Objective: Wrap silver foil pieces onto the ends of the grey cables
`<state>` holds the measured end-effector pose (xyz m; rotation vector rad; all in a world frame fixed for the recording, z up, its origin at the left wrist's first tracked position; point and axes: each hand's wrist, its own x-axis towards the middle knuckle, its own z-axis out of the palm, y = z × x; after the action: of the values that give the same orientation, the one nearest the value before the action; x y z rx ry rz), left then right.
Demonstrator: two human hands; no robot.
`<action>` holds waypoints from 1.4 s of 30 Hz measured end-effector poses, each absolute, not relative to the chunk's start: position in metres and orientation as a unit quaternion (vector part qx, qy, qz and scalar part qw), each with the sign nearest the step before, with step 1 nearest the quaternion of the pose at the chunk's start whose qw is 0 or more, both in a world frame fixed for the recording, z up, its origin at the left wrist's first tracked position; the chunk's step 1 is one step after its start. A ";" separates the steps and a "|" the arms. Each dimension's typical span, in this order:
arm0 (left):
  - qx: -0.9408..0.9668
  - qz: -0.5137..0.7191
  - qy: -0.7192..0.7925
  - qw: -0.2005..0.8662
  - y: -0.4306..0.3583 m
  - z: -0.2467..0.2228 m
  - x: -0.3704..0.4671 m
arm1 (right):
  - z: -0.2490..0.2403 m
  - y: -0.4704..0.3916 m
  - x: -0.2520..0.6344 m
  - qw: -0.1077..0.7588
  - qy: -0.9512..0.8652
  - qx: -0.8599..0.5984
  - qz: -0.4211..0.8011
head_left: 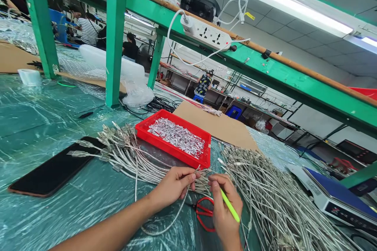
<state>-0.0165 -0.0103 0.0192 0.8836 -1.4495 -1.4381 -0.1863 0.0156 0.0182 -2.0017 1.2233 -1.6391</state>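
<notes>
My left hand [179,185] pinches the end of a braided grey cable [176,219] between thumb and fingers, and the cable loops down below it. Close by on the right, my right hand [225,204] is closed around a slim tool with a bright yellow-green handle [229,205]; its tip is too small to make out. Red-handled scissors [204,215] lie on the table between my hands, partly covered by the right one. Just beyond my hands is a red tray [173,157] of small silvery foil-like pieces [176,135]. A bundle of cables [126,153] with USB plugs lies to the left.
A larger cable pile [273,196] spreads at the right, beside a blue-topped scale [332,194]. A black phone [55,168] lies on the left. Behind the tray is a cardboard sheet [218,123]. A green frame [116,39] carries a power strip [206,33]. People sit farther back.
</notes>
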 end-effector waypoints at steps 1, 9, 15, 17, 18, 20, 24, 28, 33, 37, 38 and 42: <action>0.355 -0.578 -0.586 0.443 -0.010 0.020 -0.016 | 0.020 0.018 -0.183 0.142 0.411 -0.708 -0.556; 0.352 -0.590 -0.578 0.440 -0.011 0.017 -0.016 | 0.013 0.007 -0.182 0.126 0.459 -0.674 -0.565; 0.344 -0.648 -0.506 0.454 -0.014 0.012 -0.017 | 0.013 0.005 -0.188 0.372 0.405 -0.610 -0.571; 0.336 -0.657 -0.504 0.449 -0.014 0.013 -0.017 | 0.014 0.007 -0.185 0.392 0.393 -0.607 -0.569; 0.333 -0.657 -0.510 0.445 -0.014 0.014 -0.017 | 0.015 0.007 -0.183 0.395 0.394 -0.608 -0.565; 0.333 -0.652 -0.524 0.436 -0.013 0.015 -0.017 | 0.016 0.009 -0.180 0.395 0.398 -0.615 -0.555; 0.331 -0.648 -0.537 0.426 -0.011 0.017 -0.017 | 0.018 0.010 -0.179 0.399 0.390 -0.624 -0.546; 0.326 -0.652 -0.535 0.427 -0.011 0.016 -0.018 | 0.017 0.009 -0.180 0.405 0.385 -0.619 -0.552; 0.324 -0.649 -0.542 0.423 -0.012 0.015 -0.017 | 0.014 0.009 -0.182 0.410 0.395 -0.618 -0.542; 0.322 -0.645 -0.550 0.421 -0.012 0.014 -0.016 | 0.014 0.008 -0.181 0.412 0.397 -0.611 -0.547; 0.320 -0.645 -0.552 0.421 -0.012 0.013 -0.016 | 0.014 0.008 -0.180 0.412 0.397 -0.611 -0.547; 0.320 -0.647 -0.557 0.412 -0.011 0.011 -0.016 | 0.015 0.009 -0.179 0.401 0.402 -0.615 -0.548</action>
<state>-0.0162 -0.0112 0.0109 0.8039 -1.4004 -1.6272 -0.1788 0.0094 0.0146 -1.5544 1.0161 -1.3850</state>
